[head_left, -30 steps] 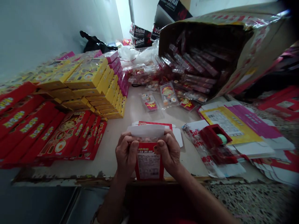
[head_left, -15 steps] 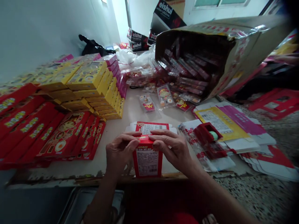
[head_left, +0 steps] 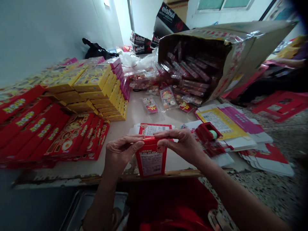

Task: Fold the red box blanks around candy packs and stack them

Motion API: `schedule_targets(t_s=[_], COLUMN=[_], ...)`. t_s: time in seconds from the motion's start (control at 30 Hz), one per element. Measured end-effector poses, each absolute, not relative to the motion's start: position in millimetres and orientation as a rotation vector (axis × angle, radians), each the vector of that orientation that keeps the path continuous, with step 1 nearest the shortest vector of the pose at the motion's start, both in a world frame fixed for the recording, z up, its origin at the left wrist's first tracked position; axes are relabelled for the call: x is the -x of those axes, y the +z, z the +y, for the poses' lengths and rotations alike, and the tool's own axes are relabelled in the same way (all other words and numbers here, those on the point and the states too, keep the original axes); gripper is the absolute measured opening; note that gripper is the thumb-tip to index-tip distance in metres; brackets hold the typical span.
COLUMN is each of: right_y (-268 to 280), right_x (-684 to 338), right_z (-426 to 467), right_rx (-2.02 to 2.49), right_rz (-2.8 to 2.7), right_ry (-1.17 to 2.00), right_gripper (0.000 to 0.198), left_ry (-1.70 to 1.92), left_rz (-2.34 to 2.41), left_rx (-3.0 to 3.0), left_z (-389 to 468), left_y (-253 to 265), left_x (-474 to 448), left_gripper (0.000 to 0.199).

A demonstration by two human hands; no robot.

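Observation:
A red cardboard box (head_left: 151,163) stands upright at the table's front edge, its white printed label facing me. My left hand (head_left: 121,150) pinches the upper left corner between thumb and fingers. My right hand (head_left: 181,144) grips the upper right side, fingers over the top edge and thumb on the near face. The top flap lies under my fingertips and is partly hidden. Just behind it, flat unfolded red and white cartons (head_left: 155,129) rest on the table. A red tape dispenser (head_left: 209,138) sits to the right of my right hand.
Stacked red boxes (head_left: 69,138) and yellow boxes (head_left: 92,78) fill the left side. A tipped carton (head_left: 243,54) spills wrapped packets (head_left: 168,98) at the back. Flat yellow and purple cartons (head_left: 221,122) lie on the right. Beyond them stands a red stool (head_left: 281,104), near another person.
My fingers have pressed the box's top flap down, so less of it shows. My right thumb has shifted on the near face. The view has moved slightly.

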State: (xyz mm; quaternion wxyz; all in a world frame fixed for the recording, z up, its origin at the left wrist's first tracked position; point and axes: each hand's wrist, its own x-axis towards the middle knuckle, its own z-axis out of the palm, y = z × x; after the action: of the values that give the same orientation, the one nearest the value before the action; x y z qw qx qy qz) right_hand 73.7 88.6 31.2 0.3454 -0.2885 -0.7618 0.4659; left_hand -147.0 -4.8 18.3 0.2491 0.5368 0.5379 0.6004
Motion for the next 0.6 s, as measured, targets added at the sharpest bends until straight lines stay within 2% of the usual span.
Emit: schedule_targets(t_s=[0.1, 0.2, 0.33, 0.37, 0.5, 0.53, 0.6], right_y=[23, 15, 10, 10, 17, 19, 20], right_x=[-78, -75, -67, -70, -123, -147, -200], right_z=[87, 80, 70, 70, 80, 85, 95], right_rx=[0.639, 0.528, 0.580, 0.578, 0.561, 0.663, 1.023], right_rz=[-2.043, -2.076, -2.090, -2.106, -2.076, -1.988, -1.749], right_ry=[1.078, 0.875, 0.736, 0.765, 1.102, 1.122, 0.980], right_gripper=[0.029, 0.025, 0.031, 0.039, 0.089, 0.090, 0.071], left_ry=[1.557, 1.478, 1.648, 1.716, 1.918, 1.944, 1.921], left_rz=[1.531, 1.573, 1.508, 1.526, 1.569, 1.550, 1.543], left_rx=[-1.682, -1.845, -1.616, -1.565, -1.501, -1.486, -1.462], left_z=[-9, -11, 1, 5, 15, 13, 7], left_y=[9, -3, -22, -25, -20, -17, -14], left_x=[159, 160, 140, 134, 117, 112, 101], left_gripper=[0.017, 0.030, 0.038, 0.036, 0.026, 0.025, 0.023])
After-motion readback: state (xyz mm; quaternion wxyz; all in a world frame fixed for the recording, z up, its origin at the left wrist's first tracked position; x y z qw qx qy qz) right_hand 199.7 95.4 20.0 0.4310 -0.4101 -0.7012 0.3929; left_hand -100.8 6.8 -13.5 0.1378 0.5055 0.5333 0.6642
